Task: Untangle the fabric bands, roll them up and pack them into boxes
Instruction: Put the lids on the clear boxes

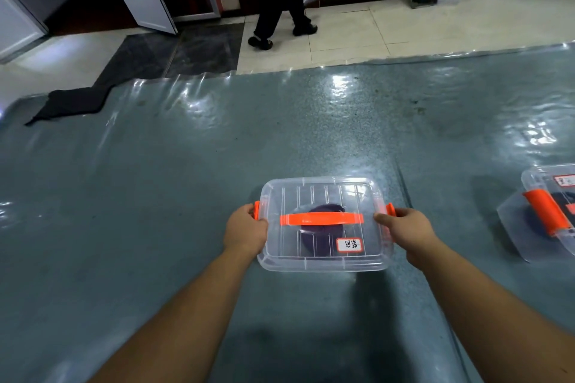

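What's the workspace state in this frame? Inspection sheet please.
Surface: grey-blue table under glossy clear film, glare patches.
Job's things: clear box, lid on, orange handle, dark roll inside; second clear box at the right edge, partly out of frame; black fabric at the far left edge.
Clutter: nothing seen.
Grippers: left hand and right hand hold the box's ends at the orange latches.
Cables: nothing seen.
Surroundings: tiled floor, person standing, open door, dustpan by the wall.
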Action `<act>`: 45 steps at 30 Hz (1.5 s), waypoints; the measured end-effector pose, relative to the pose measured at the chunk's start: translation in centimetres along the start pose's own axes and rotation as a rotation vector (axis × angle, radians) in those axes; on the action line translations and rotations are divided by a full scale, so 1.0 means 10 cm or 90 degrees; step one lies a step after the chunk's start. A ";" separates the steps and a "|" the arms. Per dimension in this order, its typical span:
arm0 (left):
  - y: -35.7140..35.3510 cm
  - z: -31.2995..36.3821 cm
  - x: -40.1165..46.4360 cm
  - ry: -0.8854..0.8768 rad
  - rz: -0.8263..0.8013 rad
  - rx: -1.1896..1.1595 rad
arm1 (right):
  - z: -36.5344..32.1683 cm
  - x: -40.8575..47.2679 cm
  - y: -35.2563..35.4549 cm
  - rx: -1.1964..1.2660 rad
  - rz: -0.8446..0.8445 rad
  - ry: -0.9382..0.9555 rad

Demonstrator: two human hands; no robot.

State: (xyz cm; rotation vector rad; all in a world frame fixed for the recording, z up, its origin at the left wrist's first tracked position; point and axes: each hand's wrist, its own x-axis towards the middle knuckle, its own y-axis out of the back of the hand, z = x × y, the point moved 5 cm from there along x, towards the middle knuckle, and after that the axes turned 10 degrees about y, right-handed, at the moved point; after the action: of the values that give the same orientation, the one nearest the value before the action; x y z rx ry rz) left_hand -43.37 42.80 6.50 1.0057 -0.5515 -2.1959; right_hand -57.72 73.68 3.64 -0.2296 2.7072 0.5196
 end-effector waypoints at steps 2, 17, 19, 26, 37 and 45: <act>-0.01 0.00 0.02 -0.008 0.005 0.019 | 0.00 0.01 -0.01 -0.013 0.010 0.005; 0.02 0.10 -0.02 -0.026 0.046 0.118 | -0.12 -0.06 -0.10 -0.264 0.064 0.115; 0.02 0.12 -0.03 -0.027 0.045 0.114 | -0.14 -0.07 -0.10 -0.274 0.062 0.115; -0.01 0.08 0.00 0.007 0.028 0.059 | -0.15 -0.06 -0.09 -0.264 0.054 0.107; -0.06 0.10 0.00 -0.024 0.064 0.084 | -0.18 -0.10 -0.09 -0.270 0.063 0.100; -0.10 0.09 0.00 -0.032 0.087 0.114 | -0.23 -0.13 -0.13 -0.323 0.071 0.113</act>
State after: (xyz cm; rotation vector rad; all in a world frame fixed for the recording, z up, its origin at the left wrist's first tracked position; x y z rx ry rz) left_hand -44.45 43.59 6.53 0.9755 -0.8285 -2.0828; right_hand -57.01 71.75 5.70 -0.2672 2.7172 1.2732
